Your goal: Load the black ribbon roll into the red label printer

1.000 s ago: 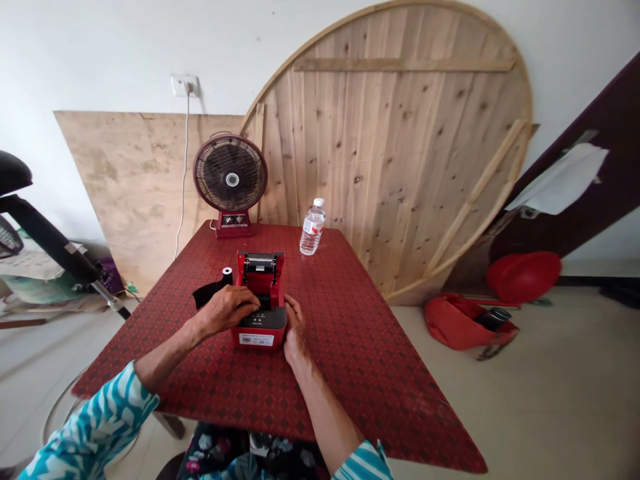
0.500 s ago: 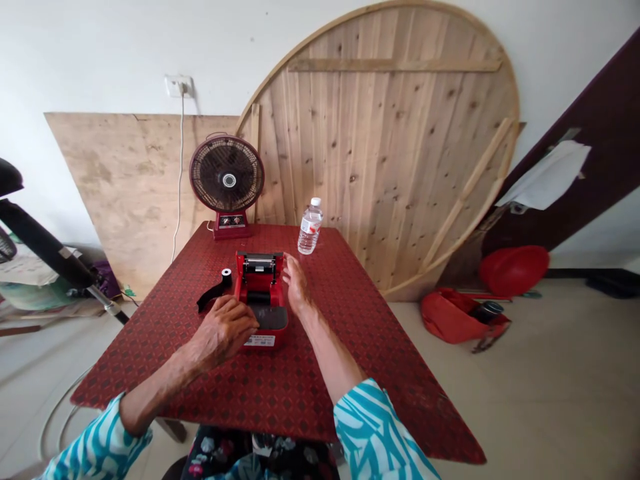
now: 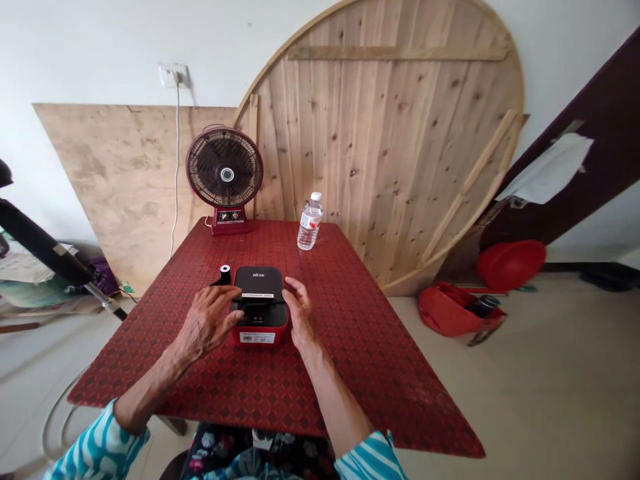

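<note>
A small red and black printer (image 3: 260,281) sits on the table in front of me, its black lid lowered. A dark strip shows at the slot across its middle, and a white label is on its red front. My left hand (image 3: 206,321) is at the printer's left edge, thumb and fingers apart. At the right edge is my right hand (image 3: 302,313), its fingers spread along the lid's side. Neither hand grips anything. Behind my left hand stands a small roll (image 3: 225,273) with a white end and a black strip trailing from it, partly hidden.
A red patterned table (image 3: 360,373) carries a fan (image 3: 225,170) at the back left and a water bottle (image 3: 310,223) at the back middle. A round wooden panel (image 3: 380,147) leans on the wall. A red bag (image 3: 445,310) lies on the floor at right.
The printer's raised lid has come down. My right hand moved up to the lid, then back down beside it. My left hand went from bunched fingers on the front panel to spread fingers at the left edge.
</note>
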`<state>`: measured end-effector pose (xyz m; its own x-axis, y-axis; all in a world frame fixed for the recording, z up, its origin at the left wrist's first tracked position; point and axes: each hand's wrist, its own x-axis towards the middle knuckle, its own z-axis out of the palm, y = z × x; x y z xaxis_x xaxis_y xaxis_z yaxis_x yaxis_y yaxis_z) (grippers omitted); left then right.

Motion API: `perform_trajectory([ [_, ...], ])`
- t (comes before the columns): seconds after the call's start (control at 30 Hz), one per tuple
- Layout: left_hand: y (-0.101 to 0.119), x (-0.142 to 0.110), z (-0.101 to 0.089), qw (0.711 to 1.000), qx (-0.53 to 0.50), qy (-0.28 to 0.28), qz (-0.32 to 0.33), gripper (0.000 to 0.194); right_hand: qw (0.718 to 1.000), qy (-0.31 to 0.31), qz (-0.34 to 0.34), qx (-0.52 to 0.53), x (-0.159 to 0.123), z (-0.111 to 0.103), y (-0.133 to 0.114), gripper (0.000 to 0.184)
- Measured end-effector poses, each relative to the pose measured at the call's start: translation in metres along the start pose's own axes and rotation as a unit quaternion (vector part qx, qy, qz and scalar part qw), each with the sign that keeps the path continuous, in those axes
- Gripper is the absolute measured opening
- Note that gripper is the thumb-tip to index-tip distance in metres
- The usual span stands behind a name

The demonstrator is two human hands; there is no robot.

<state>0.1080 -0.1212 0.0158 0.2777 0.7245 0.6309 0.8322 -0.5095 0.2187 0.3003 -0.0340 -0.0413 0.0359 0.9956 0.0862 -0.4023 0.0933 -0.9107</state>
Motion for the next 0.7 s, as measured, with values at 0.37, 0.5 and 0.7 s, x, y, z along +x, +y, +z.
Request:
perform_trajectory([
  [0.37, -0.013, -0.013, 0.014, 0.998, -0.049, -0.012, -0.046, 0.033, 0.999, -0.014, -0.038, -0.016, -0.003, 0.0, 0.002, 0.039],
  [0.5, -0.02, -0.012, 0.021, 0.945, -0.252, 0.022, -0.206, 0.033, 0.999, 0.031, 0.008, 0.017, -0.008, -0.002, 0.021, 0.043],
  [0.7, -0.021, 0.002, 0.024, 0.78, -0.462, -0.007, -0.421, 0.057, 0.997, 0.044, 0.044, 0.046, -0.012, -0.004, 0.038, 0.044],
])
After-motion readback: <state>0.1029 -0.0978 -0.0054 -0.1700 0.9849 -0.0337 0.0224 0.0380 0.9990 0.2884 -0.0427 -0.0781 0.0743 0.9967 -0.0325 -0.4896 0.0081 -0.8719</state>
